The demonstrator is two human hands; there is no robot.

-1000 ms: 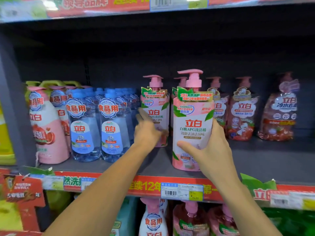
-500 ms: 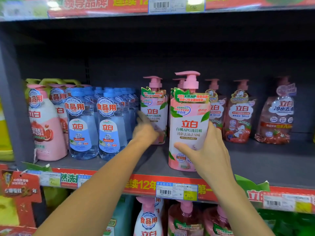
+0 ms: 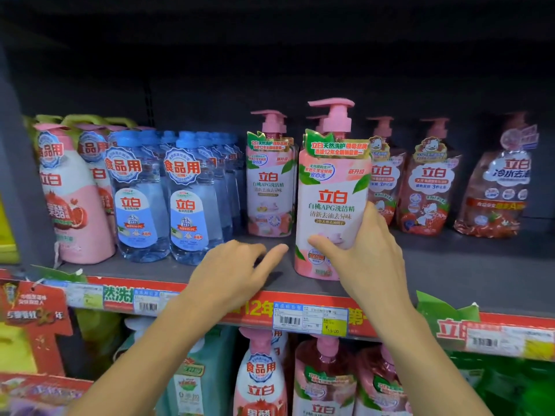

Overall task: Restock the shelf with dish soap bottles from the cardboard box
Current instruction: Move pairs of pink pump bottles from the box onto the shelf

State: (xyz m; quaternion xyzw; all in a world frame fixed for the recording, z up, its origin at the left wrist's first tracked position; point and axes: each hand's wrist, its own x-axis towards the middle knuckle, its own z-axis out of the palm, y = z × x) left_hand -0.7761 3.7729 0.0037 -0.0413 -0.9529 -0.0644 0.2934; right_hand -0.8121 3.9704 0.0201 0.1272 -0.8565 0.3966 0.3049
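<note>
A pink peach dish soap bottle (image 3: 332,187) with a pump top stands upright at the front of the grey shelf (image 3: 468,274). My right hand (image 3: 365,253) grips its lower right side. My left hand (image 3: 231,270) hovers empty over the shelf's front edge, fingers spread, just left of that bottle. A second peach bottle (image 3: 270,187) stands further back on the shelf, with more pump tops behind it. The cardboard box is out of view.
Blue clear bottles (image 3: 192,202) and pink pomegranate bottles (image 3: 70,202) fill the shelf's left side. Red strawberry pump bottles (image 3: 428,190) stand at the right rear. A red price strip (image 3: 309,318) edges the shelf. More bottles sit on the shelf below (image 3: 261,382).
My left hand has let go of the rear peach bottle and drawn back to the shelf's front edge. My right hand still holds the front bottle, which stands in about the same place.
</note>
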